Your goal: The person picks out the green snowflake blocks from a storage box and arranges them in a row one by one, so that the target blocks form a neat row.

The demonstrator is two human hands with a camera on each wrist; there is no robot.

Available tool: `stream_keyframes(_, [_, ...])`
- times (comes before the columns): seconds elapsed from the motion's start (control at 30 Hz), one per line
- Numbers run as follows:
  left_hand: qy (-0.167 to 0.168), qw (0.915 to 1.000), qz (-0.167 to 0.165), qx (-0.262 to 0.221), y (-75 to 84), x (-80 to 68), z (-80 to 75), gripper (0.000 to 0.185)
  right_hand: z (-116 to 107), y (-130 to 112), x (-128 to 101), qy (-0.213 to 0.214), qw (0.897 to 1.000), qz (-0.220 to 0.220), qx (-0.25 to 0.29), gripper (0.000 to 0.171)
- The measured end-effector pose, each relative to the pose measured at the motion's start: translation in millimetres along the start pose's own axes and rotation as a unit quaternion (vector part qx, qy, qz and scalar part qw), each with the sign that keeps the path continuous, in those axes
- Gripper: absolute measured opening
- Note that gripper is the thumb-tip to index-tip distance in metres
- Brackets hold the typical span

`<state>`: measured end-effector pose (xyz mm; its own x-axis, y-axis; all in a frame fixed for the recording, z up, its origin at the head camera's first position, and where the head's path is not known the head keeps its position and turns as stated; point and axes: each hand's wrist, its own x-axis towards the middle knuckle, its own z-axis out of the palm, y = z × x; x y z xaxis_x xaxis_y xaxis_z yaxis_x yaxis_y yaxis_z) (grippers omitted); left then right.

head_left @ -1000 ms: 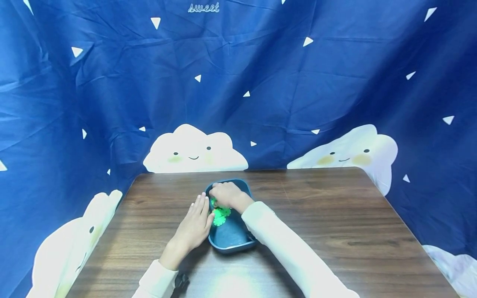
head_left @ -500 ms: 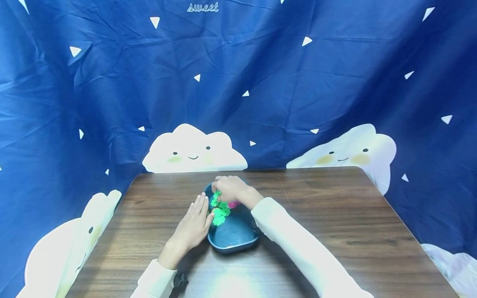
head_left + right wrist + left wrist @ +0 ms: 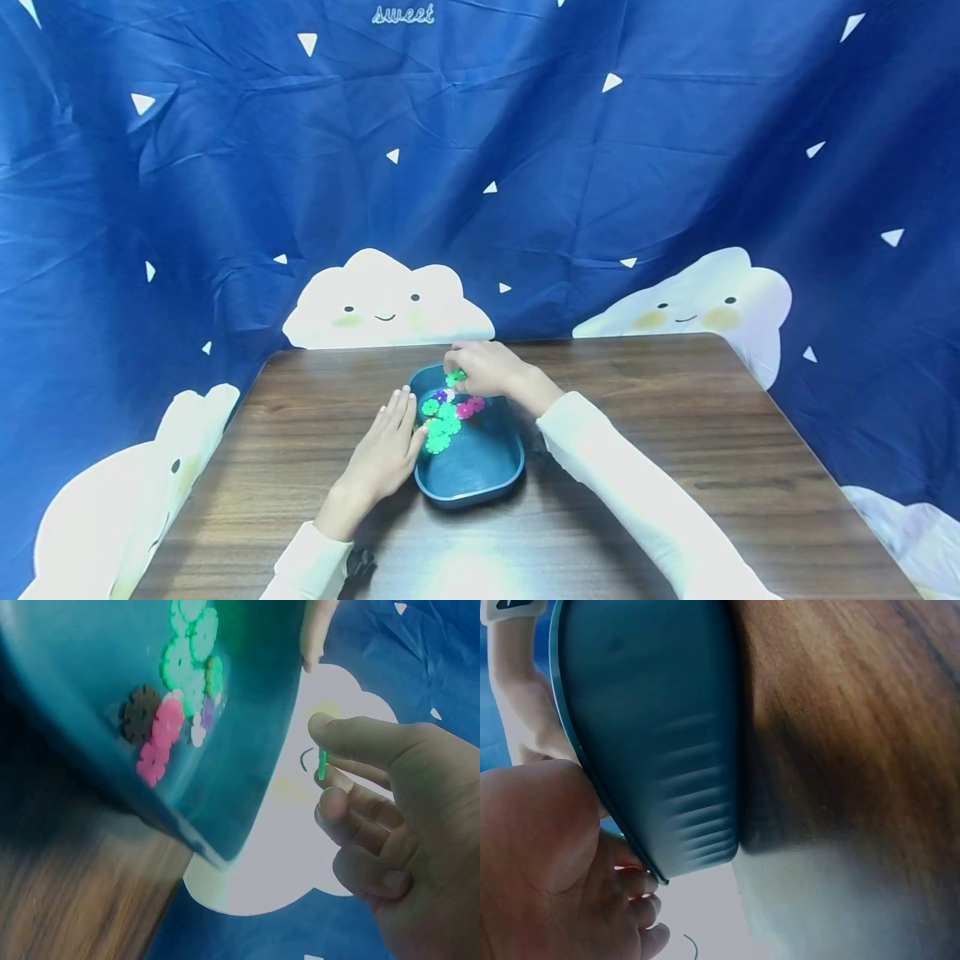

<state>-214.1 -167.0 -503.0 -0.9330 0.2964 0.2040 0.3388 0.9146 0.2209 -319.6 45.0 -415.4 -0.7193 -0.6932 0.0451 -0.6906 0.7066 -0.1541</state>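
One blue tray [image 3: 476, 467], lower centre, coloured discs [image 3: 444, 427] inside; one left hand [image 3: 386, 442], fingers straight, against its left side; one right hand [image 3: 486, 368] pinching a green disc [image 3: 454, 378] near its top end, seemingly picking-out, next move calling for a steady pinch.

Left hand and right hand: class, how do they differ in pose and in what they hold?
The left hand lies along the tray's side, fingers mostly straight; the right hand is at its far end, fingers bent. The left pinches nothing; the right pinches a green piece. Both are bare.
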Motion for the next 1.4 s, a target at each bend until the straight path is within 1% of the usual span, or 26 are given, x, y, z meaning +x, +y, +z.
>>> stream_keyframes(0.17, [-0.006,1.0000,-0.002,0.001,-0.4,0.9,1.1,0.063,-9.0,10.5,-14.2,0.011,1.000,0.015,0.008,0.028])
stream_keyframes(0.33, [-0.011,0.9999,-0.004,0.004,-0.4,0.5,0.2,0.063,-12.5,23.9,-27.0,0.026,0.999,0.033,0.009,0.026])
stream_keyframes(0.6, [-0.004,1.0000,-0.004,-0.006,-0.1,-1.3,-0.8,0.062,-16.2,43.0,-48.0,0.059,0.997,0.056,0.008,0.024])
stream_keyframes(0.8, [-0.002,1.0000,-0.002,-0.009,0.0,-2.7,-1.0,0.062,-21.7,53.8,-64.2,0.076,0.995,0.068,0.012,0.024])
stream_keyframes(1.13, [0.003,0.9999,-0.001,-0.011,-0.1,-2.7,0.1,0.062,-26.4,71.9,-84.6,0.094,0.992,0.087,0.001,0.025])
stream_keyframes(1.4, [0.002,0.9999,-0.005,-0.016,1.1,-2.7,0.0,0.061,-23.1,86.9,-99.6,0.102,0.989,0.104,0.009,0.024])
